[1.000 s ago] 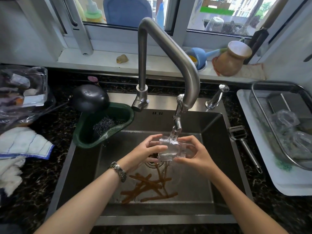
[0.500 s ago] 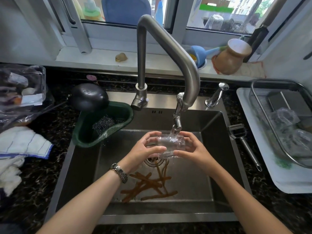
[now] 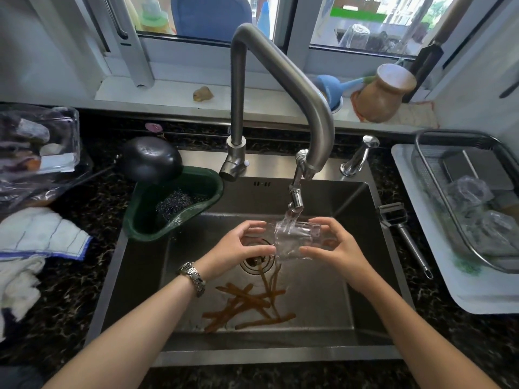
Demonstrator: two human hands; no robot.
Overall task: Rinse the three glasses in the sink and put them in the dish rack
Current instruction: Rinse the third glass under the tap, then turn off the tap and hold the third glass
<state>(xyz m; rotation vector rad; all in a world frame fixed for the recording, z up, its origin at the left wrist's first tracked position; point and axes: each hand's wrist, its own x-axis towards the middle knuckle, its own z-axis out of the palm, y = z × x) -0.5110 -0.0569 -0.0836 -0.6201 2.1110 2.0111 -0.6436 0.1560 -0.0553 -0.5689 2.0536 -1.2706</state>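
Note:
A clear glass (image 3: 297,240) lies on its side under the running water from the faucet (image 3: 295,197), above the steel sink (image 3: 362,276). My left hand (image 3: 238,251) holds its left end with thumb and fingers. My right hand (image 3: 334,248) grips its right end. Two more clear glasses (image 3: 467,192) (image 3: 498,228) stand upside down in the wire dish rack (image 3: 421,169) on the counter at the right.
Brown peelings (image 3: 247,304) lie on the sink floor near the drain. A green strainer basket (image 3: 174,209) with a scourer hangs on the sink's left corner. A peeler (image 3: 401,231) rests on the counter between sink and rack. Cloths (image 3: 36,240) lie at left.
The glass has turned from nearly upright to lying on its side under the stream, and both hands have shifted to its two ends.

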